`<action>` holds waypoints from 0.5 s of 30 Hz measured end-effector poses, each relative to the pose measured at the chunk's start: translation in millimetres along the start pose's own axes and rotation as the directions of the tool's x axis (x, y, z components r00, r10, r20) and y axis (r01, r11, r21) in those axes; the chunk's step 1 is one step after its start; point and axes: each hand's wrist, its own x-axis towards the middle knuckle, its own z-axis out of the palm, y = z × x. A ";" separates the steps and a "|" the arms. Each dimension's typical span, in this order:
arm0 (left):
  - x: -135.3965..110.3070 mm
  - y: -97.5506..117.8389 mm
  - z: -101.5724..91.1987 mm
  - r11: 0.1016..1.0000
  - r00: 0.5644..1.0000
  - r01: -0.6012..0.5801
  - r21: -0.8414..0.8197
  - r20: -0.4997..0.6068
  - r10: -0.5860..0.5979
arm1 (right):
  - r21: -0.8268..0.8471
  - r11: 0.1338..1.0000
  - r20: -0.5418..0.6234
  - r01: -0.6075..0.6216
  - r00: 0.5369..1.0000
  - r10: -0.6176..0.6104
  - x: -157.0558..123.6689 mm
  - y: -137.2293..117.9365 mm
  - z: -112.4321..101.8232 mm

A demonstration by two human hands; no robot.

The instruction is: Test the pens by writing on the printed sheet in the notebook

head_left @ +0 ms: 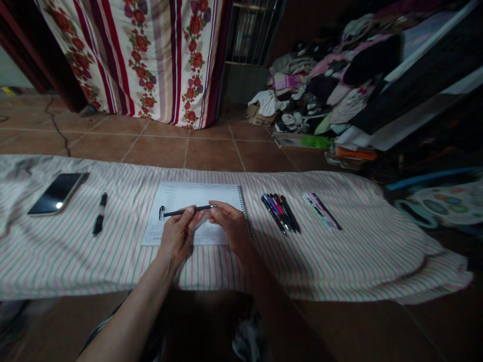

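My left hand (178,234) and my right hand (231,223) meet over a spiral notebook (177,196) that lies open on a striped cloth (339,256). Both hands pinch a thin black pen (181,211) that lies level, its clip end pointing left. The left fingers grip the barrel, and the right fingertips close on its right end.
A phone (56,193) and a black marker (100,214) lie on the cloth to the left. Two bunches of pens (281,212) (322,211) lie to the right. Beyond are a tiled floor, a floral curtain (151,55) and a heap of clothes (332,85).
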 end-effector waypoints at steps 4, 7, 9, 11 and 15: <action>-0.3 -1.1 -1.6 1.000 1.000 0.007 0.014 0.016 -0.007 | 0.003 1.000 0.019 -0.008 1.000 0.008 -1.4 -2.0 -0.9; -0.4 -2.4 -2.2 1.000 1.000 0.010 0.021 0.027 -0.010 | -0.007 1.000 0.005 -0.006 1.000 0.006 -1.6 -2.7 -0.6; 0.0 -2.9 -2.4 1.000 1.000 0.006 0.020 0.026 -0.007 | -0.017 1.000 -0.011 0.004 1.000 -0.004 -1.5 -2.9 0.1; 0.6 -2.9 -2.7 1.000 1.000 0.010 0.021 0.022 -0.010 | -0.034 0.999 -0.026 0.013 1.000 -0.014 -1.5 -3.2 0.7; 2.0 -2.3 -4.1 0.999 0.999 0.015 0.032 0.030 -0.016 | -0.060 0.998 -0.020 0.022 1.000 -0.024 -2.0 -4.1 0.7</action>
